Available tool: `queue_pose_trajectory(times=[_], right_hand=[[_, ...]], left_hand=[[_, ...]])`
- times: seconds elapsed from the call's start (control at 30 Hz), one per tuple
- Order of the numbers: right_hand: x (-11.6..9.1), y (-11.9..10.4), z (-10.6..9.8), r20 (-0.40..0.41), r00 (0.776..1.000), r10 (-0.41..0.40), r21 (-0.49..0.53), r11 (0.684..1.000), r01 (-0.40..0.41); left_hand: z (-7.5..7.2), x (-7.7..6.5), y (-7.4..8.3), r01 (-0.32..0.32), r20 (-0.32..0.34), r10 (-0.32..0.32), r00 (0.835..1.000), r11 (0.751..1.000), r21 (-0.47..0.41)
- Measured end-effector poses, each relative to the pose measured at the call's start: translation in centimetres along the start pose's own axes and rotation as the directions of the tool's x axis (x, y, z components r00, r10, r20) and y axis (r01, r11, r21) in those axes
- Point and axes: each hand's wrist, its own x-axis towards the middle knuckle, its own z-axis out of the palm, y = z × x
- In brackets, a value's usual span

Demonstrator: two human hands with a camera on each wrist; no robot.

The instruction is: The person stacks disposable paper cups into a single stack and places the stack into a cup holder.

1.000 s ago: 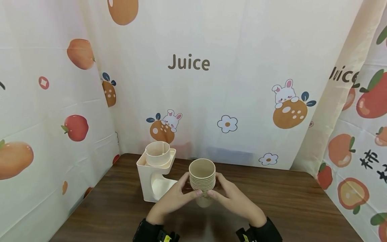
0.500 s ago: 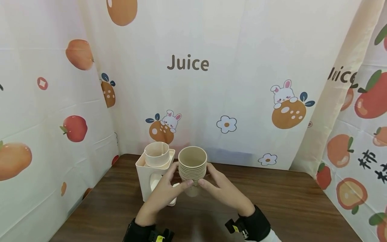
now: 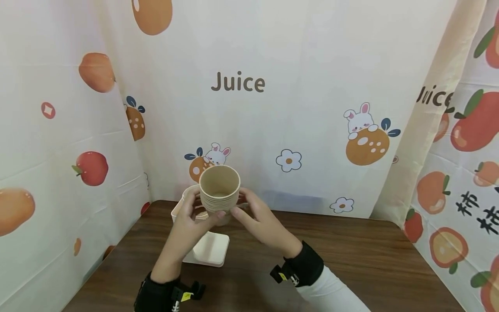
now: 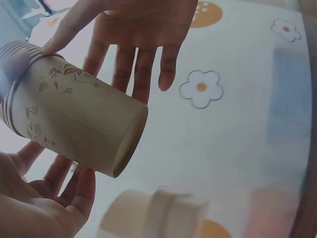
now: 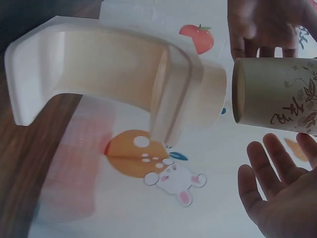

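A nested stack of beige paper cups (image 3: 219,202) is held up between both hands, mouths upward. My left hand (image 3: 187,227) grips its left side and my right hand (image 3: 262,221) its right, thumbs on the near side. Brown leaf prints mark the outermost cup (image 4: 79,114) in the left wrist view. Behind and below the stack stands a cream plastic cup dispenser (image 5: 109,69), largely hidden by the left hand in the head view. Its round tube (image 5: 213,94) lies just below the stack's bottom in the right wrist view, with a small gap between.
The dispenser's flat square base (image 3: 210,249) rests on a dark wood table (image 3: 331,260). A fruit-printed white curtain (image 3: 312,86) hangs along the table's back and sides. Both wrists wear black bands with small cameras (image 3: 288,273).
Both hands have carried the cup stack up and to the left, from beside the dispenser to above it. The stack now covers much of the dispenser in the head view.
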Motion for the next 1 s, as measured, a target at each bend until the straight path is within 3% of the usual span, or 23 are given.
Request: queue_pose_trajectory(times=[0.17,0.37,0.6,0.87,1.0], right_hand=[[1.8,-1.1,0.2,0.011,1.000,-0.019,-0.054,0.998,0.020],[3.9,-0.8,0.8,0.017,0.999,-0.029,0.000,1.000,0.029],[6.5,2.1,1.9,-0.014,0.997,-0.080,-0.032,0.996,0.080],[8.1,5.4,3.4,0.011,1.000,-0.029,-0.056,0.998,0.030],[8.2,5.9,4.2,0.024,1.000,0.013,-0.041,0.999,-0.012]], left_hand=[[-1.6,0.7,0.3,-0.016,-0.023,0.017,1.000,1.000,0.019],[-2.7,1.9,0.2,-0.022,-0.039,0.024,0.999,0.998,0.056],[-3.9,3.3,-0.9,-0.012,-0.079,0.020,0.997,0.995,0.099],[-4.6,3.5,-3.0,0.044,-0.097,-0.029,0.995,0.985,0.165],[-4.8,3.1,-4.0,0.111,-0.122,-0.085,0.989,0.969,0.220]])
